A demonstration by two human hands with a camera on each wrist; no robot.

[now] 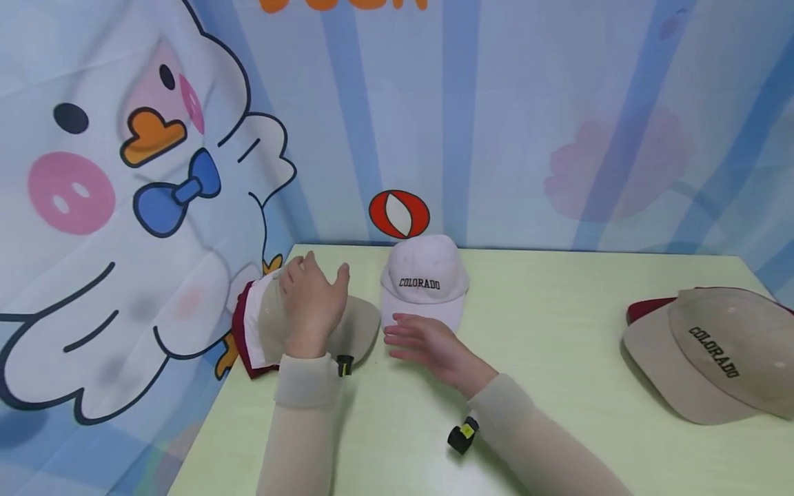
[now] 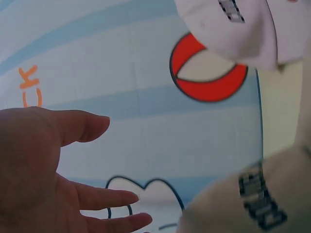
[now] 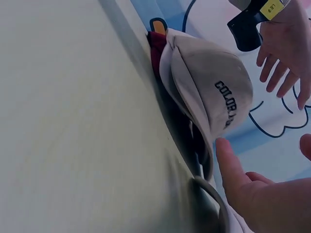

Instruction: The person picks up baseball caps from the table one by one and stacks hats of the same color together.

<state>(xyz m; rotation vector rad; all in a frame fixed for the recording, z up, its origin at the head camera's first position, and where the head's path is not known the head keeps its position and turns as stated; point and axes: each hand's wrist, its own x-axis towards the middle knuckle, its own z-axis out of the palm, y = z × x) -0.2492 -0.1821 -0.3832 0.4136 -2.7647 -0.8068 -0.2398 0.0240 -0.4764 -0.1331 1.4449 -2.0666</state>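
Note:
At the left of the table, a beige cap sits over a white cap and a maroon cap, nested together. My left hand hovers above this stack, fingers and thumb spread and holding nothing; the left wrist view also shows them apart. A white COLORADO cap rests at the back centre, its brim toward me. Close to that brim is my right hand, fingers extended with nothing in them. In the right wrist view its index finger overlaps the edge of the beige cap.
At the table's right lies another beige COLORADO cap over a maroon cap. A printed cloth backdrop rises behind the pale table and along its left side. Each wrist carries a small black camera.

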